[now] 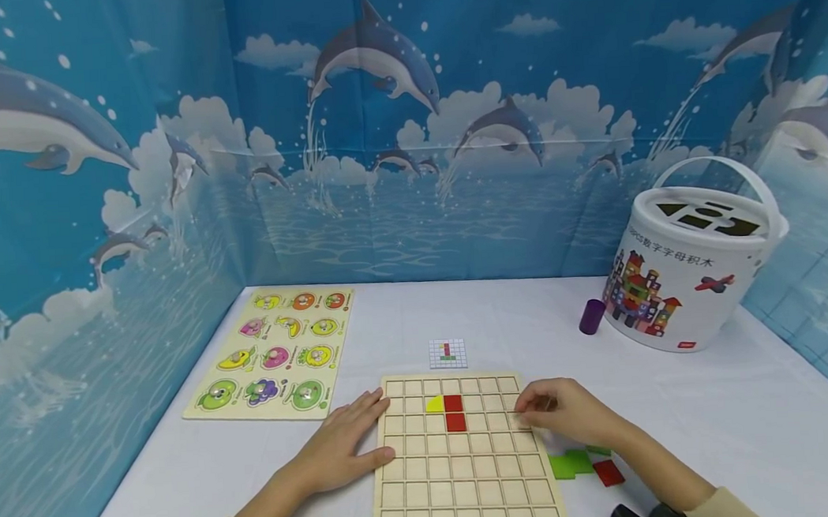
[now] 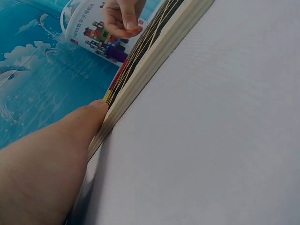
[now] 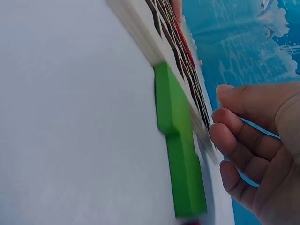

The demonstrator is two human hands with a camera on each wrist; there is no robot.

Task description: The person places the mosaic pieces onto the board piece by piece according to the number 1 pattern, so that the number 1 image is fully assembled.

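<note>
Pale wooden grid board (image 1: pixel 462 469) holds red squares | my left hand (image 1: pixel 347 444) flat on its edge | my right hand (image 1: pixel 566 411) curled at the rim, pinch contents unclear.

Left hand (image 1: pixel 343 445) flat, fingers straight, palm down. Right hand (image 1: pixel 562 411) opposite it, fingers loosely curled (fingertips together, contents unclear).

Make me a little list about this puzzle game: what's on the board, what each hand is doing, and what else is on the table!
Board: wooden grid board flat on the white table
Pieces in board: yellow quarter-circle piece; two red squares, one below the other
Left hand: flat, resting on the board's left edge
Right hand: fingers curled at the board's right edge; a held piece cannot be confirmed
Loose pieces: green piece and red piece, right of the board
Pattern card: behind the board
Fruit puzzle: far left
White bucket: far right, purple cylinder beside it
</note>
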